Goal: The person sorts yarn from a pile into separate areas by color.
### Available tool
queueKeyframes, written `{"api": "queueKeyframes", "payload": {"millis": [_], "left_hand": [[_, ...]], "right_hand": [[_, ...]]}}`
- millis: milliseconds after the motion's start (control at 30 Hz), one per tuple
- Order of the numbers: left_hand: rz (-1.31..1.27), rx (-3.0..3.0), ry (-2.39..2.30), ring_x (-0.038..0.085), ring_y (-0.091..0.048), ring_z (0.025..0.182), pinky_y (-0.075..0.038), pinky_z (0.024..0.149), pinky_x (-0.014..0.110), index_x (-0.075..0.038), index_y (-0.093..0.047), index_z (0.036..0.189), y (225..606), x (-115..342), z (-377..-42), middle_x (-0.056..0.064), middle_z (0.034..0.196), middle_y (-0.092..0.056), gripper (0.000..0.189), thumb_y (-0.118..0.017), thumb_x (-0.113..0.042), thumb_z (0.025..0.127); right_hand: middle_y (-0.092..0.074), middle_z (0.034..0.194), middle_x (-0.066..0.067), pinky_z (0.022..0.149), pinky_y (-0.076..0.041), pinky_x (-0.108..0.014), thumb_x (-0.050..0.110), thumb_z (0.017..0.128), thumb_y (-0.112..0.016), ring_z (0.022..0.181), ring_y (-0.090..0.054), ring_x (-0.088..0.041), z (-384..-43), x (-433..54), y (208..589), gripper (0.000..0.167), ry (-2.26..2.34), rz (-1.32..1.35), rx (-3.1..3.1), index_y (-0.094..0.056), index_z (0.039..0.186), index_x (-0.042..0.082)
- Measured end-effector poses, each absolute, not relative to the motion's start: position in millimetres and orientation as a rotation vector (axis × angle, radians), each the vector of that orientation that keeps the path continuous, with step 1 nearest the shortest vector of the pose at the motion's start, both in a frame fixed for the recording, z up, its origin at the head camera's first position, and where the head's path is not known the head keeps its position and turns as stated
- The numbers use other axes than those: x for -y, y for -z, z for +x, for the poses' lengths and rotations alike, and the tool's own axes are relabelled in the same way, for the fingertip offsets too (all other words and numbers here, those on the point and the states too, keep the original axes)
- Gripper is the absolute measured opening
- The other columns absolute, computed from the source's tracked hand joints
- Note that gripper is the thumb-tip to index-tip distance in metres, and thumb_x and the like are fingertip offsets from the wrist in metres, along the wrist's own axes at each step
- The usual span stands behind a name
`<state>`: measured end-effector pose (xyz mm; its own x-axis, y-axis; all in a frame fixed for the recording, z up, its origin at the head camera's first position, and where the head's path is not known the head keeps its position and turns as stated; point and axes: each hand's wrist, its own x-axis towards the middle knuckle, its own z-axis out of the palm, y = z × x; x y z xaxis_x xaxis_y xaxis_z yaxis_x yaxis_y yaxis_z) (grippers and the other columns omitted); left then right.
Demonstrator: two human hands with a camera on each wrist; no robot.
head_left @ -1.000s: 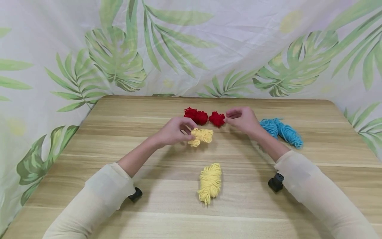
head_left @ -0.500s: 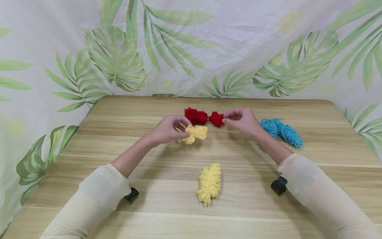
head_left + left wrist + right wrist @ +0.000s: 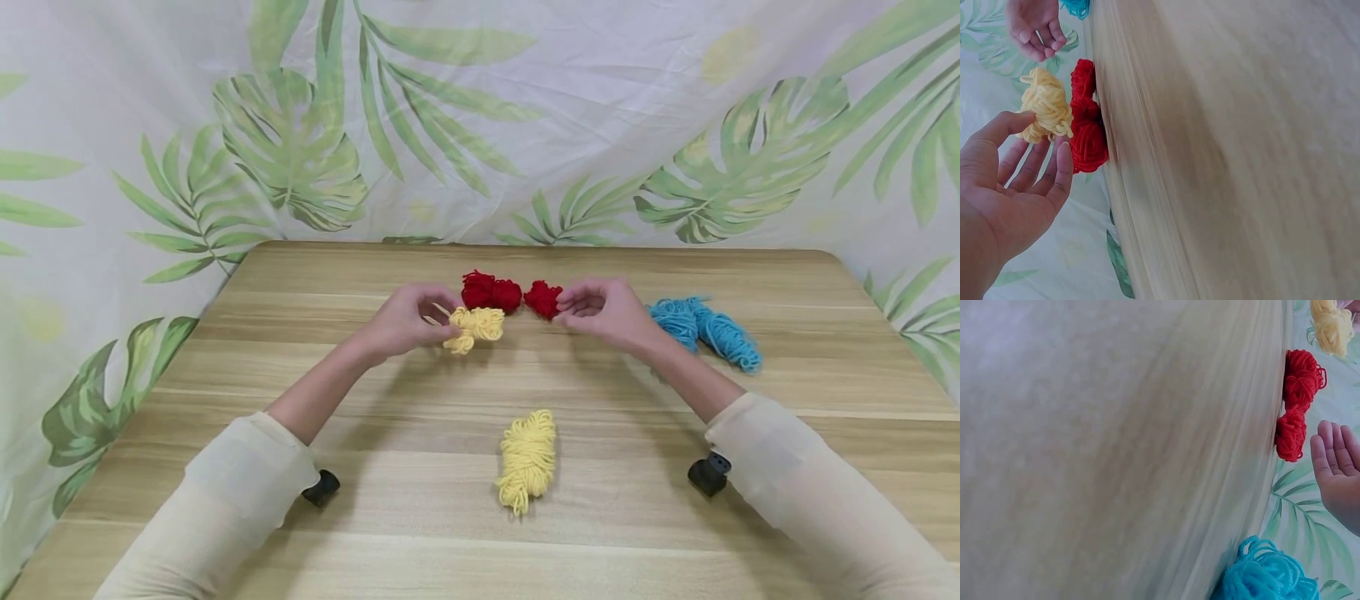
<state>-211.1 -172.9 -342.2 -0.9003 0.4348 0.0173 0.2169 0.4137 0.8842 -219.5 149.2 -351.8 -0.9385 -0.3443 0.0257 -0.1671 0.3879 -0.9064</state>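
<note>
My left hand (image 3: 411,323) pinches a small pale-yellow yarn bundle (image 3: 480,325) between thumb and fingertips, held above the table. In the left wrist view, the thumb presses this bundle (image 3: 1046,105) from one side, with the fingers beneath it. My right hand (image 3: 606,313) has relaxed fingers close to the smaller red yarn bundle (image 3: 543,299). The right wrist view shows that hand (image 3: 1340,469) holding nothing, with a gap to the red yarn (image 3: 1291,434). A longer red yarn bundle (image 3: 491,292) lies left of the smaller one, just behind the raised yellow bundle.
A larger yellow skein (image 3: 527,461) lies on the wooden table (image 3: 375,533) nearer to me. Beyond my right forearm are two blue yarn bundles (image 3: 727,337), partly covered by it. A leaf-print cloth (image 3: 465,125) hangs behind the table's far edge.
My left hand has moved left and slightly away from me with the small yellow bundle. My right hand has shifted slightly left and toward me, its fingers loosening beside the red yarn.
</note>
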Motion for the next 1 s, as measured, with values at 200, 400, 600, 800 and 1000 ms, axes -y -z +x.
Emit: {"api": "queueKeyframes", "payload": {"millis": [200, 400, 600, 800, 1000], "left_hand": [[0.541, -2.467, -1.488, 0.03, -0.068, 0.097, -0.058, 0.072, 0.026, 0.007, -0.07, 0.113, 342, 178, -212, 0.02, 0.112, -0.069, 0.029, -0.079, 0.005, 0.086], [0.498, -2.476, -1.493, 0.03, -0.068, 0.097, -0.059, 0.072, 0.028, 0.008, -0.069, 0.114, 344, 183, -214, 0.02, 0.112, -0.069, 0.029, -0.077, 0.006, 0.087], [0.447, -2.501, -1.492, 0.029, -0.067, 0.097, -0.058, 0.073, 0.024, 0.009, -0.069, 0.114, 349, 191, -220, 0.021, 0.111, -0.068, 0.028, -0.076, 0.006, 0.087], [0.388, -2.523, -1.483, 0.028, -0.066, 0.1, -0.057, 0.074, 0.022, 0.009, -0.067, 0.118, 352, 200, -224, 0.021, 0.115, -0.065, 0.032, -0.077, 0.003, 0.088], [0.352, -2.522, -1.493, 0.025, -0.065, 0.097, -0.058, 0.072, 0.023, 0.01, -0.066, 0.118, 354, 207, -226, 0.021, 0.115, -0.063, 0.032, -0.076, 0.003, 0.088]], "right_hand": [[-0.069, 0.115, -0.028, 0.083, -0.055, -0.018, -0.001, 0.09, -0.077, 0.096, -0.068, -0.023, -216, -150, 352, 0.032, 1.58, -0.488, -2.455, -0.068, 0.118, -0.01], [-0.069, 0.116, -0.029, 0.083, -0.054, -0.017, -0.004, 0.089, -0.075, 0.097, -0.068, -0.024, -213, -150, 353, 0.031, 1.564, -0.519, -2.467, -0.067, 0.118, -0.011], [-0.07, 0.115, -0.027, 0.085, -0.054, -0.018, -0.003, 0.09, -0.075, 0.1, -0.068, -0.029, -209, -150, 352, 0.031, 1.539, -0.518, -2.448, -0.067, 0.119, -0.01], [-0.071, 0.115, -0.026, 0.087, -0.054, -0.018, 0.001, 0.09, -0.076, 0.101, -0.068, -0.029, -206, -152, 353, 0.034, 1.482, -0.543, -2.476, -0.066, 0.12, -0.011], [-0.07, 0.114, -0.025, 0.089, -0.056, -0.026, 0.003, 0.089, -0.079, 0.1, -0.069, -0.03, -201, -152, 353, 0.034, 1.468, -0.562, -2.484, -0.067, 0.118, -0.011]]}}
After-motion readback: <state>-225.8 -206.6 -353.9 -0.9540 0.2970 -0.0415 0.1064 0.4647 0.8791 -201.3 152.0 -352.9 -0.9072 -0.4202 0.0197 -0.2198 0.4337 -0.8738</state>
